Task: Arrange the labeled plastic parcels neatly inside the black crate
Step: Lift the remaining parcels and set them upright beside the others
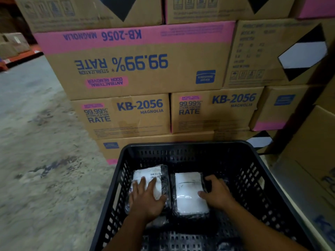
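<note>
A black crate (257, 171) of matt perforated plastic holds two parcels wrapped in glossy, crinkled black plastic film, the left parcel (164, 180) and the right parcel (190, 212), each bearing a white paper label. Behind stand brown cardboard boxes (137, 69) with a dull printed surface. The concrete floor (45, 142) looks rough and stained.

A black crate (268, 180) with perforated walls sits on a concrete floor (36, 142) in front of stacked cardboard boxes (137, 69) printed "KB-2056 MAGNOLIA". Two plastic parcels lie side by side on the crate's bottom, each with a white label facing up. The left hand (145, 198) rests flat, fingers spread, on the left parcel (154, 176). The right hand (216, 193) grips the right edge of the right parcel (188, 192), thumb on the label
</note>
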A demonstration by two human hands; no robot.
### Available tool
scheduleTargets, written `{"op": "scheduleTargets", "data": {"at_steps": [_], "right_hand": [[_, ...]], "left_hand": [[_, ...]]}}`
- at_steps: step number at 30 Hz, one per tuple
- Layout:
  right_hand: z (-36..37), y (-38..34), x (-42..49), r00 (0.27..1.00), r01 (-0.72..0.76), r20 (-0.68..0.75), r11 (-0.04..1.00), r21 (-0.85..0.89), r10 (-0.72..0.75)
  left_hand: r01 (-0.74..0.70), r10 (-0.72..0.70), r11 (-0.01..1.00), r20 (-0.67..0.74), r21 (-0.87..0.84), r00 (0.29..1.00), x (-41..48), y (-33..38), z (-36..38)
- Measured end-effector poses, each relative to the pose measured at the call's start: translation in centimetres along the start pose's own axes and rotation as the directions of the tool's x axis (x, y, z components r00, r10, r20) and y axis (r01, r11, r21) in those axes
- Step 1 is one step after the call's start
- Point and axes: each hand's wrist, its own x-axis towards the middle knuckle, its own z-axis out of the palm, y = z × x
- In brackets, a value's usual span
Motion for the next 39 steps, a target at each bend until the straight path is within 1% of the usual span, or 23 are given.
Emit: {"op": "scheduleTargets", "data": {"at_steps": [2,4,5,7,8,9,10,12,15,18,20,21,23,25,28,30,32,33,34,35,37,39], "right_hand": [[-1.4,-0.1,-0.8,0.991,0.079,0.105,0.995,0.062,-0.085],[-2.6,-0.2,-1.8,0.952,0.063,0.295,0.995,0.074,-0.082],[-3.2,-0.3,-2.4,0.913,0.037,0.404,0.999,0.038,-0.049],[-3.8,-0.1,-3.3,0.8,-0.003,0.598,0.998,-0.067,0.043],[-3.8,0.2,-3.8,0.749,-0.007,0.657,0.993,-0.118,0.084],[-3.7,0.6,-4.2,0.72,0.005,0.685,0.985,-0.171,0.115],[-3.4,1.0,-4.6,0.709,0.032,0.693,0.975,-0.218,0.132],[-2.9,2.2,-5.3,0.729,0.07,0.671,0.961,-0.268,0.134],[-3.1,3.6,-5.4,0.819,0.032,0.568,0.983,-0.179,0.077],[-3.7,3.7,-5.0,0.919,0.085,0.392,0.993,-0.08,-0.047],[-3.7,3.5,-4.8,0.947,0.128,0.305,0.989,-0.067,-0.102],[-3.6,3.5,-4.7,0.947,0.145,0.3,0.986,-0.087,-0.113],[-3.6,3.5,-4.7,0.924,0.17,0.368,0.974,-0.152,-0.104],[-3.5,3.5,-4.8,0.902,0.173,0.427,0.959,-0.224,-0.063],[-3.6,3.5,-4.7,0.932,0.158,0.36,0.937,-0.311,-0.038],[-4.0,3.1,-4.6,0.934,0.174,0.356,0.918,-0.356,-0.039],[-5.5,1.8,-4.4,0.915,0.206,0.399,0.918,-0.339,-0.058],[-6.7,0.8,-4.2,0.898,0.228,0.432,0.927,-0.298,-0.082],[-8.1,-0.4,-3.9,0.88,0.248,0.463,0.936,-0.251,-0.109],[-9.5,-1.7,-3.7,0.867,0.265,0.478,0.942,-0.208,-0.139],[-11.8,-4.5,-3.7,0.863,0.291,0.456,0.951,-0.102,-0.216],[-12.8,-6.3,-3.7,0.88,0.285,0.377,0.956,0.065,-0.288]], "left_hand": [[-0.019,0.019,1.0,-0.04,0.005,0.999,-0.6,0.2,-0.4],[-0.019,0.02,1.0,-0.062,0.009,0.998,-1.1,0.7,-0.8],[-0.015,0.015,1.0,-0.072,0.001,0.997,-1.3,1.2,-1.0],[-0.02,0.018,1.0,-0.093,-0.022,0.996,-1.7,2.2,-1.1],[-0.023,0.02,0.999,-0.092,-0.035,0.996,-1.9,2.7,-1.1],[-0.018,0.013,0.998,-0.082,-0.052,0.997,-2.0,3.2,-1.1],[-0.005,0.001,0.998,-0.067,-0.065,0.998,-2.2,3.6,-1.2],[0.009,-0.013,0.997,-0.058,-0.072,0.998,-2.5,4.2,-1.3],[0.014,-0.02,0.997,-0.077,-0.078,0.997,-3.0,4.6,-1.5],[0.017,-0.025,0.996,-0.087,-0.082,0.996,-3.6,4.7,-1.8],[0.016,-0.023,0.997,-0.086,-0.081,0.996,-3.8,4.7,-1.9],[0.016,-0.022,0.997,-0.083,-0.081,0.996,-3.8,4.8,-1.9],[0.016,-0.022,0.997,-0.073,-0.074,0.997,-3.8,4.9,-1.8],[0.014,-0.018,0.998,-0.064,-0.064,0.998,-3.7,5.0,-1.7],[0.014,-0.018,0.997,-0.05,-0.07,0.999,-3.7,5.1,-1.7],[0.003,-0.007,0.996,-0.047,-0.084,0.999,-3.7,5.3,-1.7],[-0.028,0.022,0.992,-0.057,-0.119,0.998,-3.7,5.4,-1.6],[-0.041,0.032,0.984,-0.057,-0.172,0.998,-3.7,5.5,-1.6],[-0.04,0.028,0.963,-0.05,-0.266,0.998,-3.7,5.7,-1.6],[-0.027,0.015,0.918,-0.033,-0.396,0.999,-3.6,6.1,-1.7],[0.042,-0.01,0.757,0.053,-0.653,0.999,-3.4,6.9,-2.1],[0.165,0.018,0.56,0.211,-0.812,0.977,-3.1,7.6,-2.7]]}}
